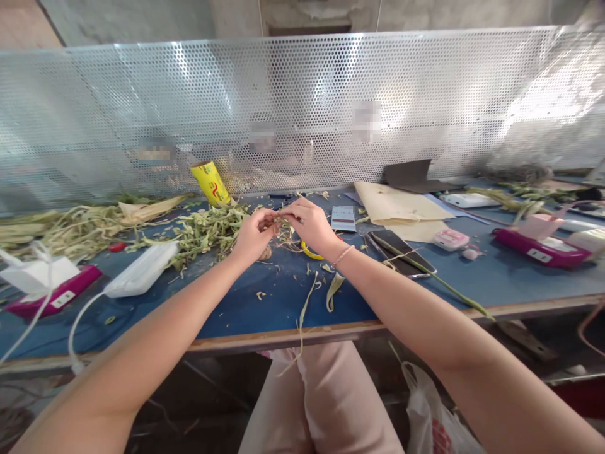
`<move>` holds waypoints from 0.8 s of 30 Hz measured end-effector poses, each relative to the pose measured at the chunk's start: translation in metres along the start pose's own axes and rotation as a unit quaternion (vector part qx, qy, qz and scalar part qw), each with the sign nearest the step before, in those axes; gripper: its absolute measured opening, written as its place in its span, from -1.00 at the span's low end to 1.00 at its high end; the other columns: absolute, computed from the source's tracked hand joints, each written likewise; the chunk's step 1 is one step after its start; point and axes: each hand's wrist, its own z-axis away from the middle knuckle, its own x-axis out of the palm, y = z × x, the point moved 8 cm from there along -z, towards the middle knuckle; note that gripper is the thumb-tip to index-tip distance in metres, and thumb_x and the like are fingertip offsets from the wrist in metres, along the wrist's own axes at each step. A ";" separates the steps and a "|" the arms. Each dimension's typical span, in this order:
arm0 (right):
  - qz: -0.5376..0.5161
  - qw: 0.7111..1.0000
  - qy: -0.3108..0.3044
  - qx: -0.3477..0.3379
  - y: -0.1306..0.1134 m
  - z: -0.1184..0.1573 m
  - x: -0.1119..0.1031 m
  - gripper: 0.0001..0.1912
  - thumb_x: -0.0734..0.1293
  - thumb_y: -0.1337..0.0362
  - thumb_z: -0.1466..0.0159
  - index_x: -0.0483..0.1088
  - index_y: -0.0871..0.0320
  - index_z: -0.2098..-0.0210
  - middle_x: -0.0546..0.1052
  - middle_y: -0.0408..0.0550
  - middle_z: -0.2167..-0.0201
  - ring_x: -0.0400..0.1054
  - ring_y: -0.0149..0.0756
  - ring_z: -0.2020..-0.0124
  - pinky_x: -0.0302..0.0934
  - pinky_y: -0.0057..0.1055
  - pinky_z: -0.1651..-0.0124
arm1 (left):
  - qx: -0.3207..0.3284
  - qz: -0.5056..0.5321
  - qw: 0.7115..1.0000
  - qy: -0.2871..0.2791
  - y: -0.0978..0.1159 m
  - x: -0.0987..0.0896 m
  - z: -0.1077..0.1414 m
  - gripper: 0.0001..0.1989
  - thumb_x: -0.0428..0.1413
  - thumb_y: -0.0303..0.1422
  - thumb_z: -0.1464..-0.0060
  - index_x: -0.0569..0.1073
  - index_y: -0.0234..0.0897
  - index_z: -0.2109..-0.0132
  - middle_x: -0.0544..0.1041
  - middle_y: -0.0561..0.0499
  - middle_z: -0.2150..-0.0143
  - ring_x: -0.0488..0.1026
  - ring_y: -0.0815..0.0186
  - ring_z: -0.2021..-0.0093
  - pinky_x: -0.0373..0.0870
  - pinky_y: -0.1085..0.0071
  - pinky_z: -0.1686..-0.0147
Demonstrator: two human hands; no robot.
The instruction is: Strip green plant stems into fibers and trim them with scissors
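My left hand (256, 234) and my right hand (312, 222) meet above the blue table, fingertips pinched together. What they hold is too small and too hidden to make out. Thin brownish strands (285, 236) show just under the fingers. Close by on the left spreads a pile of pale green plant pieces (203, 230). Below my right wrist, partly covered by it, is a yellow ring-shaped item (311, 251). Curled dry plant strips (334, 292) lie nearer the table edge, and one long strip (302, 315) hangs over it.
A yellow can-like tube (210, 183) leans near the perforated metal screen (302, 94). On the right lie a phone (401, 252) with a green stalk (454, 293) across it, brown paper (401, 205) and a magenta power strip (541, 247). A white power bank (142, 270) is at left.
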 end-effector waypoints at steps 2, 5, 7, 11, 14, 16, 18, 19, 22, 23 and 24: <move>0.005 1.000 0.000 0.011 0.000 0.000 0.001 -0.79 0.19 0.40 -0.17 0.46 0.14 0.33 0.45 -0.04 0.34 0.31 -0.37 0.29 0.21 -0.41 0.20 | -0.002 -0.011 1.000 0.004 0.000 -0.001 0.001 -0.84 0.09 -0.39 0.13 0.34 -0.28 0.31 0.40 0.10 0.48 0.37 0.44 0.49 0.37 0.44 0.43; 0.013 1.000 0.003 0.028 0.001 0.001 0.002 -0.80 0.20 0.40 -0.16 0.45 0.14 0.34 0.47 -0.05 0.35 0.32 -0.35 0.28 0.21 -0.39 0.19 | -0.003 -0.031 0.999 0.008 -0.002 -0.001 0.001 -0.85 0.07 -0.39 0.11 0.35 -0.28 0.30 0.41 0.09 0.46 0.38 0.42 0.48 0.38 0.42 0.42; 0.015 0.999 0.004 0.040 0.002 0.001 0.003 -0.80 0.20 0.41 -0.15 0.45 0.15 0.33 0.49 -0.05 0.35 0.34 -0.35 0.28 0.21 -0.38 0.18 | 0.001 -0.042 0.999 0.012 -0.002 -0.002 0.001 -0.84 0.07 -0.39 0.11 0.36 -0.28 0.29 0.43 0.07 0.44 0.39 0.41 0.46 0.39 0.39 0.40; 0.014 0.997 0.008 0.073 0.004 0.002 0.005 -0.78 0.20 0.42 -0.13 0.46 0.14 0.33 0.52 -0.07 0.34 0.37 -0.34 0.28 0.22 -0.36 0.16 | 0.008 -0.061 0.998 0.034 0.000 -0.004 0.002 -0.83 0.07 -0.41 0.11 0.39 -0.29 0.27 0.47 0.03 0.40 0.43 0.36 0.38 0.40 0.36 0.33; -0.009 0.995 0.002 0.104 0.006 0.003 0.007 -0.77 0.20 0.38 -0.14 0.48 0.14 0.31 0.53 -0.07 0.34 0.39 -0.32 0.29 0.24 -0.37 0.18 | 0.015 -0.084 0.995 0.056 0.005 -0.008 0.003 -0.84 0.07 -0.42 0.10 0.42 -0.30 0.28 0.50 0.01 0.38 0.45 0.34 0.34 0.40 0.35 0.28; -0.029 0.992 0.001 0.120 0.007 0.003 0.008 -0.77 0.20 0.36 -0.14 0.49 0.13 0.32 0.54 -0.08 0.34 0.40 -0.31 0.29 0.25 -0.36 0.19 | 0.018 -0.101 0.992 0.070 0.008 -0.010 0.004 -0.84 0.07 -0.44 0.09 0.43 -0.30 0.27 0.52 -0.01 0.36 0.46 0.33 0.33 0.40 0.35 0.28; -0.048 0.990 0.001 0.132 0.008 0.004 0.009 -0.78 0.20 0.34 -0.15 0.49 0.12 0.33 0.54 -0.09 0.33 0.41 -0.31 0.27 0.25 -0.35 0.18 | 0.021 -0.116 0.990 0.079 0.010 -0.011 0.005 -0.82 0.07 -0.45 0.09 0.44 -0.30 0.26 0.53 -0.02 0.34 0.47 0.33 0.32 0.41 0.35 0.27; -0.057 0.989 0.000 0.138 0.009 0.004 0.010 -0.78 0.20 0.33 -0.15 0.49 0.12 0.33 0.54 -0.09 0.33 0.41 -0.30 0.27 0.25 -0.35 0.18 | 0.025 -0.122 0.989 0.082 0.011 -0.012 0.006 -0.81 0.07 -0.45 0.09 0.45 -0.30 0.25 0.54 -0.02 0.33 0.47 0.33 0.32 0.41 0.34 0.26; -0.094 0.983 -0.001 0.155 0.013 0.004 0.013 -0.78 0.21 0.32 -0.15 0.49 0.14 0.32 0.54 -0.07 0.31 0.40 -0.31 0.24 0.25 -0.36 0.16 | 0.051 -0.140 0.985 0.086 0.016 -0.012 0.007 -0.80 0.07 -0.44 0.07 0.46 -0.32 0.22 0.54 -0.05 0.29 0.48 0.31 0.30 0.41 0.34 0.25; -0.108 0.981 0.000 0.160 0.014 0.004 0.013 -0.78 0.21 0.32 -0.15 0.49 0.15 0.32 0.54 -0.07 0.31 0.40 -0.32 0.24 0.24 -0.36 0.16 | 0.062 -0.147 0.983 0.087 0.017 -0.012 0.007 -0.79 0.06 -0.43 0.06 0.46 -0.32 0.22 0.54 -0.06 0.28 0.48 0.31 0.29 0.41 0.34 0.25; -0.120 0.979 0.001 0.164 0.015 0.004 0.013 -0.78 0.21 0.32 -0.15 0.49 0.16 0.32 0.54 -0.06 0.32 0.40 -0.32 0.24 0.24 -0.37 0.15 | 0.073 -0.155 0.981 0.089 0.019 -0.012 0.008 -0.79 0.06 -0.43 0.06 0.47 -0.33 0.21 0.54 -0.08 0.27 0.48 0.30 0.28 0.41 0.33 0.25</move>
